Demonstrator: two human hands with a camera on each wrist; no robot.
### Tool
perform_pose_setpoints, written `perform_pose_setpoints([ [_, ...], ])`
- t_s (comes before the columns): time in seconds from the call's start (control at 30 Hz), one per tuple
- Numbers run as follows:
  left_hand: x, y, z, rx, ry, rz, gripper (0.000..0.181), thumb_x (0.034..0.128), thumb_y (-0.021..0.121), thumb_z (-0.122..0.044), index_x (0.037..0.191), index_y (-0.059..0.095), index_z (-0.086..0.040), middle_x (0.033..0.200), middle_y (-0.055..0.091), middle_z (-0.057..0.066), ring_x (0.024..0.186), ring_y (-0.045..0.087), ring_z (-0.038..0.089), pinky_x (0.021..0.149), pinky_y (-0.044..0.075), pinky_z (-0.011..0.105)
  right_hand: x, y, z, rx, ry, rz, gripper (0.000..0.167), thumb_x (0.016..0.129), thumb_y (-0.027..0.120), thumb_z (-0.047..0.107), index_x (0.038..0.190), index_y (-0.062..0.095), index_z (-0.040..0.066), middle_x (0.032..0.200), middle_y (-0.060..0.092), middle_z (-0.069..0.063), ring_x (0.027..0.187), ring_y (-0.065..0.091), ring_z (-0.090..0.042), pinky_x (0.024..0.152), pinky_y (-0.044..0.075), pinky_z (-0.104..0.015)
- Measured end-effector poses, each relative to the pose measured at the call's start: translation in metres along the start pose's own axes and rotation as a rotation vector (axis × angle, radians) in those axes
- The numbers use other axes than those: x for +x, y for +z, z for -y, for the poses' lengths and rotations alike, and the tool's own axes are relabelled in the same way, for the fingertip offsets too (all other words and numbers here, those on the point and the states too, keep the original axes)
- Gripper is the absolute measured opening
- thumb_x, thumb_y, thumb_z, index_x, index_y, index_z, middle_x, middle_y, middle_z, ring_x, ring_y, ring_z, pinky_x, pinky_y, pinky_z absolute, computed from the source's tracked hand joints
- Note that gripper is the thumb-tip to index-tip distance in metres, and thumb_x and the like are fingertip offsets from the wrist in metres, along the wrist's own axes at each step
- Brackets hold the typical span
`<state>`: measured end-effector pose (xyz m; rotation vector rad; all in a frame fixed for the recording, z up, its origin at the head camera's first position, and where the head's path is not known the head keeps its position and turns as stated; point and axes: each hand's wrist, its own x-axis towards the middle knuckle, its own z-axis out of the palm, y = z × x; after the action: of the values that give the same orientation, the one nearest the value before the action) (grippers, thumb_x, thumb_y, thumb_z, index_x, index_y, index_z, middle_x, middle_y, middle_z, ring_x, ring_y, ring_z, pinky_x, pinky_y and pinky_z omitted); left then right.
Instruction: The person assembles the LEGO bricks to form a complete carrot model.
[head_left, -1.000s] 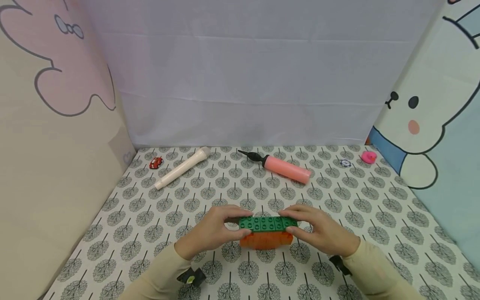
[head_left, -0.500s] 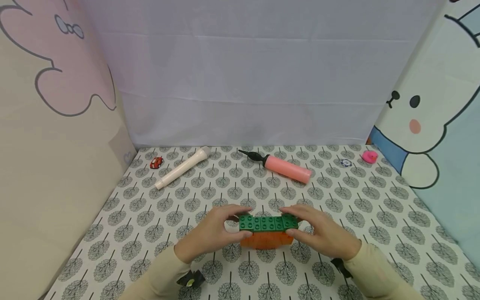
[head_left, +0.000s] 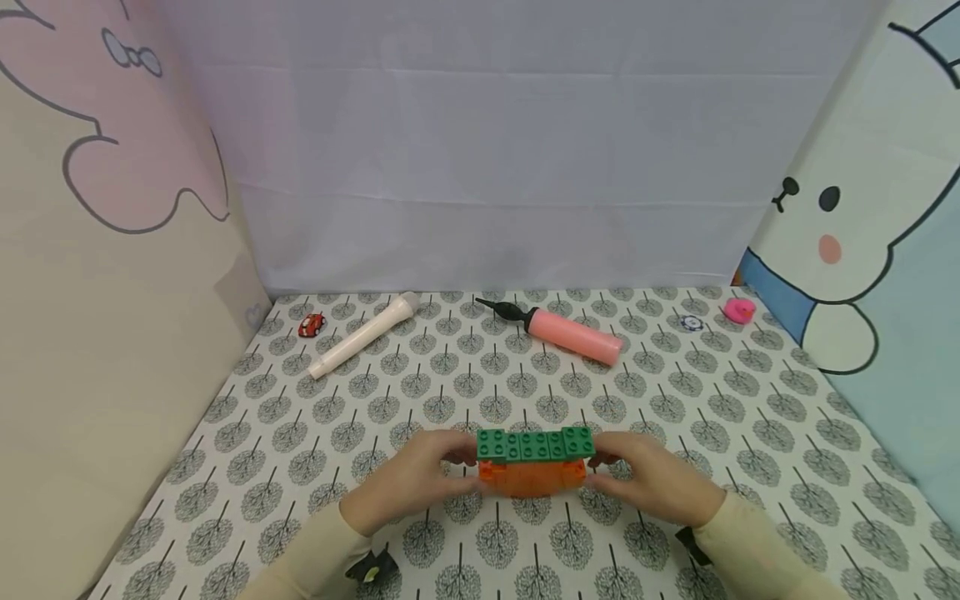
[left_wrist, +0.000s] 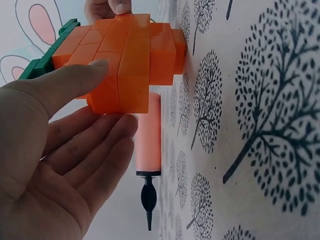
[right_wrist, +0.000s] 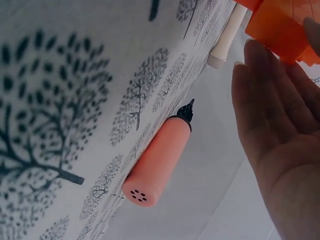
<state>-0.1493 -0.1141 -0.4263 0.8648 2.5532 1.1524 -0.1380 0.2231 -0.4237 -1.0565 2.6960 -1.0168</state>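
Observation:
A toy brick model (head_left: 531, 478) stands upright on the patterned tablecloth, in the front middle of the head view. Its orange body narrows in steps toward the cloth, and a row of green bricks (head_left: 535, 446) with raised ends tops it. My left hand (head_left: 412, 481) grips the model's left end; in the left wrist view the thumb lies on an orange face and the fingers curve along the side. At the right end, my right hand (head_left: 651, 477) grips the orange part between thumb and fingers. The model's far face is hidden in the head view.
Farther back lie a white stick-shaped toy (head_left: 364, 335), a pink hand pump (head_left: 573, 335) with a black nozzle and a small red toy car (head_left: 311, 325). A poker chip (head_left: 692, 322) and a pink rubber duck (head_left: 739, 311) lie at the back right.
Both hands have slid from the green top bricks down to the orange sides. The model has stayed nearly in place, and its green end bricks are now uncovered.

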Motion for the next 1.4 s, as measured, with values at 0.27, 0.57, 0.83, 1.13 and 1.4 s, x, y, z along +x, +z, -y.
perform_pose_setpoints([
  [0.27,0.005,-0.001,0.003,0.019,0.034,0.003,0.031,0.0899,0.072,-0.033,0.117,0.071,-0.018,0.109,0.071,-0.01,0.099,0.065,0.005,0.09,0.054,0.026,0.004,-0.001,-0.001,0.029,0.065,0.031,0.03,0.099,0.06,0.036,0.122,0.066,0.017,0.111,0.07,0.009,0.097,0.065,-0.005,0.087,0.057,-0.035],
  [0.57,0.015,-0.002,0.01,0.008,-0.052,-0.094,0.047,0.0981,0.062,-0.035,0.133,0.062,-0.003,0.111,0.072,0.001,0.096,0.066,0.009,0.083,0.056,0.024,0.022,0.002,-0.009,0.15,0.19,0.017,0.051,0.104,0.053,0.036,0.141,0.054,0.002,0.111,0.072,0.0,0.092,0.068,-0.011,0.083,0.056,-0.028],
  [0.83,0.032,0.002,0.014,-0.022,-0.21,-0.151,0.042,0.1006,0.059,-0.034,0.13,0.065,-0.006,0.108,0.072,0.002,0.076,0.058,0.01,0.065,0.05,0.025,0.039,0.004,-0.018,0.257,0.398,0.027,0.052,0.103,0.052,0.038,0.142,0.054,0.004,0.115,0.071,-0.007,0.087,0.068,-0.011,0.086,0.055,-0.037],
  [1.13,0.041,0.011,0.02,0.063,-0.246,-0.123,0.026,0.1024,0.055,-0.031,0.109,0.076,-0.017,0.07,0.056,-0.005,0.057,0.044,0.01,0.057,0.044,0.026,0.047,0.008,-0.021,0.305,0.506,0.027,0.048,0.104,0.052,0.03,0.139,0.054,-0.003,0.086,0.073,-0.002,0.08,0.07,-0.015,0.076,0.057,-0.034],
  [1.4,0.046,0.014,0.018,0.09,-0.239,-0.149,0.024,0.1019,0.057,-0.026,0.098,0.078,-0.014,0.066,0.057,0.0,0.054,0.04,0.008,0.053,0.041,0.025,0.052,0.011,-0.021,0.334,0.57,0.043,0.042,0.103,0.054,0.02,0.136,0.056,-0.006,0.084,0.074,-0.004,0.077,0.07,-0.015,0.074,0.059,-0.032],
])
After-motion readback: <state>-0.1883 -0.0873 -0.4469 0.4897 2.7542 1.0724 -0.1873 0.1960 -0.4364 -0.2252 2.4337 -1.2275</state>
